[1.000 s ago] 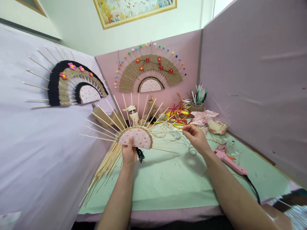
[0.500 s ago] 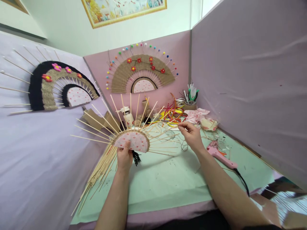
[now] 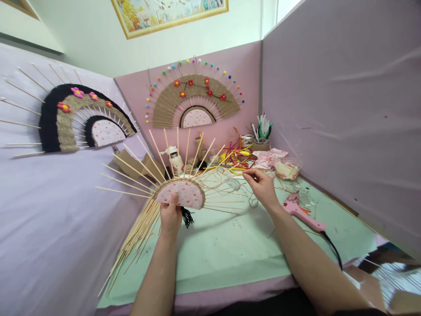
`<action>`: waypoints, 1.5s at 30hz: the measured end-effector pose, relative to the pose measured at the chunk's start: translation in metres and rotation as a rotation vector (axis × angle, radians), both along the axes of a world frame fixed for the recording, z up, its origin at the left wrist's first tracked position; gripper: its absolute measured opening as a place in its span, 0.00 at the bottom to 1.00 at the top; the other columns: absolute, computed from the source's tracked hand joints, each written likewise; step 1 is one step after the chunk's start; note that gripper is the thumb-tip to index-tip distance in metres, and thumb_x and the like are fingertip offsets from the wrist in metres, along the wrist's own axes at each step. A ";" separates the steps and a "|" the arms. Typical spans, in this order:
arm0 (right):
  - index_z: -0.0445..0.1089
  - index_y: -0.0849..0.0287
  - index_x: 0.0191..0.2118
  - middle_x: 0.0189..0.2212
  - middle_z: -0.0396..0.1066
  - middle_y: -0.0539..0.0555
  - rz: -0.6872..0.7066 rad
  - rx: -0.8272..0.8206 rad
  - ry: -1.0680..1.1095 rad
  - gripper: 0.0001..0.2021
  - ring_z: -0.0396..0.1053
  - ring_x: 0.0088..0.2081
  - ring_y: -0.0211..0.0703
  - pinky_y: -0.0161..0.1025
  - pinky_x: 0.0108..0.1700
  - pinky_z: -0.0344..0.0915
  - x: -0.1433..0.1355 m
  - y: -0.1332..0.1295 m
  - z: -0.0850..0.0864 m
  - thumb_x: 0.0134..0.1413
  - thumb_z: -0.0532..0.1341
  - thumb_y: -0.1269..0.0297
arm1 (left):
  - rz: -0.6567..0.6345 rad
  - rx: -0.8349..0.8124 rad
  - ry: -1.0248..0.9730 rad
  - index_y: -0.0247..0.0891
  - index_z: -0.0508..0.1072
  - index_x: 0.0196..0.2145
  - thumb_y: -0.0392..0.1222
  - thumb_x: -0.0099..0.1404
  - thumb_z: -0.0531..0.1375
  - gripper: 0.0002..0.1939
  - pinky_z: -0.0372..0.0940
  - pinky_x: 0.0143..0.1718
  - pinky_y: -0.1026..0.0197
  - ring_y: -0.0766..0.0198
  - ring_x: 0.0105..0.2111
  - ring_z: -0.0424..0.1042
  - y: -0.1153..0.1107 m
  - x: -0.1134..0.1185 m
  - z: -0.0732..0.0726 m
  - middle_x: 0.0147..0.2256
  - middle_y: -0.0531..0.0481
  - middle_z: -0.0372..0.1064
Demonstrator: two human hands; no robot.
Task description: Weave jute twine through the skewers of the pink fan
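A half-round fan base [image 3: 184,194], covered in white cloth with pink-red spots, stands upright with thin wooden sticks spreading from its curved edge. My left hand [image 3: 171,216] is closed on its lower edge, thumb on the front and fingers hidden behind. Brown twine [image 3: 176,180] runs along the curved rim. Below the base hangs a black tassel [image 3: 187,217]. To the right of the sticks, my right hand [image 3: 261,184] pinches what looks like the thin loose length of that twine. A loop of twine [image 3: 253,200] hangs just below these fingers.
A bundle of wooden sticks [image 3: 138,232] lies at left on the green-covered table [image 3: 230,259]. At right rests a pink glue gun [image 3: 304,215] with its cord. Coloured pipe cleaners [image 3: 235,153], a white bottle [image 3: 175,160] and spotted cloth [image 3: 270,158] sit behind. Finished fans [image 3: 197,96] hang on the partitions.
The sticks on the left have shifted slightly leftward as the fan turns a little. My right hand has moved very slightly left, its pinch unchanged.
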State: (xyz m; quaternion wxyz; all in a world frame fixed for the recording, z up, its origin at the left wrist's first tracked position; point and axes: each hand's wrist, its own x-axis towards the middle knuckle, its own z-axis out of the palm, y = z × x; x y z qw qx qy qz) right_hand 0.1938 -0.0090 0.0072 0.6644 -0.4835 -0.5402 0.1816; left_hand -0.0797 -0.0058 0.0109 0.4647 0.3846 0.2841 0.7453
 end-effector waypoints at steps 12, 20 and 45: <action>0.71 0.60 0.29 0.25 0.70 0.51 0.244 -0.116 -0.380 0.08 0.63 0.25 0.37 0.34 0.29 0.58 -0.006 -0.002 -0.006 0.51 0.58 0.62 | 0.100 0.075 -0.059 0.40 0.71 0.36 0.41 0.50 0.65 0.13 0.68 0.44 0.59 0.64 0.40 0.72 0.004 -0.002 0.005 0.36 0.51 0.73; 0.72 0.60 0.30 0.28 0.70 0.52 0.714 -0.055 -0.757 0.06 0.66 0.31 0.36 0.32 0.35 0.60 -0.055 -0.019 -0.019 0.51 0.57 0.70 | 0.083 0.067 -0.124 0.41 0.70 0.37 0.39 0.53 0.64 0.12 0.66 0.46 0.61 0.64 0.43 0.71 0.003 0.010 0.000 0.38 0.51 0.72; 0.72 0.60 0.33 0.25 0.70 0.51 0.675 -0.315 -0.571 0.12 0.62 0.25 0.35 0.31 0.27 0.56 -0.018 -0.013 -0.006 0.53 0.55 0.59 | 0.040 -0.075 -0.325 0.39 0.68 0.43 0.38 0.60 0.58 0.12 0.64 0.46 0.63 0.67 0.44 0.70 0.053 0.014 -0.005 0.43 0.47 0.72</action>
